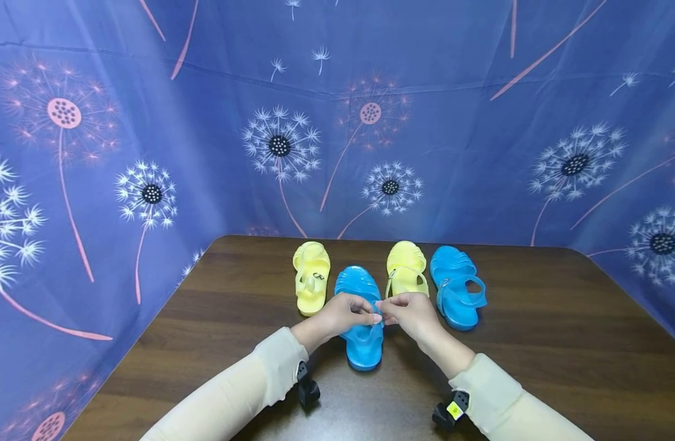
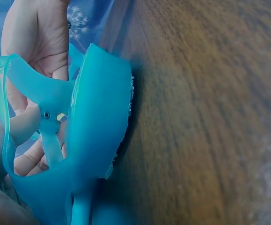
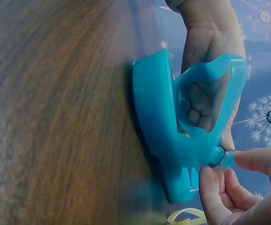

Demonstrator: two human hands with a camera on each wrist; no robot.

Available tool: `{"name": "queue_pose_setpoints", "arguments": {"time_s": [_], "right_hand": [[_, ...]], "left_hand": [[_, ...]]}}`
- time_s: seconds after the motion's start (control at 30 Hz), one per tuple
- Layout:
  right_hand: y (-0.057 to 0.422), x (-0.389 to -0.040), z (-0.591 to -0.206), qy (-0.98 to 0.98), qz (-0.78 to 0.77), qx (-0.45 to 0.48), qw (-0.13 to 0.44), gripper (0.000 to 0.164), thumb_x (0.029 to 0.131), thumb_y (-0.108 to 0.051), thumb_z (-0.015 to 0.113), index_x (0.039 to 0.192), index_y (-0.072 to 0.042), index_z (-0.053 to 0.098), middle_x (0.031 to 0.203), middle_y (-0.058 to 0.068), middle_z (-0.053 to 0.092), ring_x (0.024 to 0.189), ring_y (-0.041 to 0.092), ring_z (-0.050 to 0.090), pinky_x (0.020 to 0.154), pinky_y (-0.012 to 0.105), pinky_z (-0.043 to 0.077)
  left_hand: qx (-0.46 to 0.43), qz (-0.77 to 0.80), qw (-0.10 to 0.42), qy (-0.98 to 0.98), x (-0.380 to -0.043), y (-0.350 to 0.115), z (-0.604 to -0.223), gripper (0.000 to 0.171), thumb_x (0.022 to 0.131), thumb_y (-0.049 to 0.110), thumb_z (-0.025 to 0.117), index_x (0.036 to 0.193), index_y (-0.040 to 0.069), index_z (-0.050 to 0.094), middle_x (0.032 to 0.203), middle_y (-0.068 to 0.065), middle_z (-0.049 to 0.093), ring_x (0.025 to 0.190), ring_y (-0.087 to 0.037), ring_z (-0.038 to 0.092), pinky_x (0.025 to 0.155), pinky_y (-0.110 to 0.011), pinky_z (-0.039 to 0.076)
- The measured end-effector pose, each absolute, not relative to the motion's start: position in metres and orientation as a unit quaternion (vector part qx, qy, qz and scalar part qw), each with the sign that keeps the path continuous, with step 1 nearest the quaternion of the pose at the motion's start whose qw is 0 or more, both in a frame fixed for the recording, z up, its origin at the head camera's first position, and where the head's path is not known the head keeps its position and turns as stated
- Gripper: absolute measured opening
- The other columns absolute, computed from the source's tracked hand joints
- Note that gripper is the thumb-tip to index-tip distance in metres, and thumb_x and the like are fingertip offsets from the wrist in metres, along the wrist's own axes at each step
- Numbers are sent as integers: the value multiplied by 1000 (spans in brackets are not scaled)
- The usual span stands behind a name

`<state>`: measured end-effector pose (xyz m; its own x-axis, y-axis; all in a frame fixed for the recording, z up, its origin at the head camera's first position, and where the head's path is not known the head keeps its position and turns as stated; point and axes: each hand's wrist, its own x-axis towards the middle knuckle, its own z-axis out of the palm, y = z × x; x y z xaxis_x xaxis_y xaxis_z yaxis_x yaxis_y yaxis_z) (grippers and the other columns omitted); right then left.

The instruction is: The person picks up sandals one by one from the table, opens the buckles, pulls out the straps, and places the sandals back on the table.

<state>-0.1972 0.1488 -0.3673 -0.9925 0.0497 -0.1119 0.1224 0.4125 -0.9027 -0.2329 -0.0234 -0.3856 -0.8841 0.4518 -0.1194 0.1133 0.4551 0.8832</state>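
A blue sandal [image 1: 365, 352] lies sole down on the table between both hands, toe pointing away. My left hand [image 1: 345, 313] reaches over it from the left and grips its strap [image 2: 37, 79] by the buckle, thumb and fingers close together. From the right side, my right hand [image 1: 413, 313] pinches the strap's end between thumb and fingertips; in the right wrist view a small metal buckle [image 3: 224, 157] shows right by those fingertips. The left wrist view shows the open back strap and a small rivet. Fingers partly hide the buckle in the head view.
A yellow sandal [image 1: 312, 278] lies left of the handled one. Another yellow sandal [image 1: 406, 260] and a second blue sandal [image 1: 461, 288] stand to the right. The brown wooden table [image 1: 563, 343] ends at a blue dandelion-print cloth [image 1: 453, 122] behind.
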Motion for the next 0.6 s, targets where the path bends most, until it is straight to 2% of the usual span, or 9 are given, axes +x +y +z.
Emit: {"name": "queue_pose_setpoints", "arguments": {"time_s": [0.4, 0.6], "right_hand": [[151, -198, -373, 816, -573, 65, 44, 31, 91, -24, 68, 105, 5, 69, 85, 10, 71, 77, 19, 71, 81, 37, 59], [153, -193, -378, 793, -603, 68, 49, 33, 92, -24, 67, 105, 7, 68, 84, 9, 72, 77, 20, 72, 78, 36, 60]], "left_hand": [[168, 495, 171, 835, -233, -23, -387, 20, 88, 31, 72, 92, 11, 74, 83, 2, 71, 85, -11, 59, 74, -27, 48], [165, 493, 167, 838, -233, -23, -389, 20, 88, 31, 72, 92, 12, 73, 83, 3, 69, 84, -11, 60, 74, -27, 50]]}}
